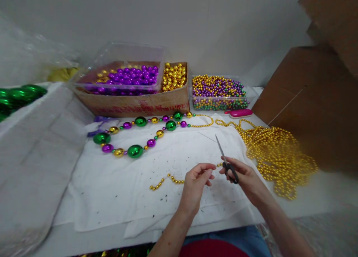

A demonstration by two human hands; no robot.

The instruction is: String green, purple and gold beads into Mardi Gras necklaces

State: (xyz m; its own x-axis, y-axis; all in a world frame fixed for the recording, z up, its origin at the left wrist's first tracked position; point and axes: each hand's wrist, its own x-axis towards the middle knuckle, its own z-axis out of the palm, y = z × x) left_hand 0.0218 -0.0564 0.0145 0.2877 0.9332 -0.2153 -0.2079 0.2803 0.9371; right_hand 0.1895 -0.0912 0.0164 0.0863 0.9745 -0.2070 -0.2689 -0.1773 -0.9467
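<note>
My right hand point(243, 175) is closed around a pair of scissors point(229, 171); the dark handles lie in its fingers and the metal blades point up and away. Facing it, my left hand point(197, 182) has its thumb and fingers drawn together in a pinch, and whatever they hold is too small to make out. A short strand of gold beads point(177, 181) lies on the white cloth point(112, 197) and runs behind the left hand. More gold beads point(219, 165) show between the hands. Farther back lies a necklace of large green, purple and gold beads point(135, 151).
Behind the cloth stand a cardboard box point(131, 106) with purple and gold beads and a clear bin point(218, 103) of small mixed beads. A pink object point(240, 113) lies before the bin. Heaped gold bead strands point(274, 152) lie right, beside large cardboard point(302, 100).
</note>
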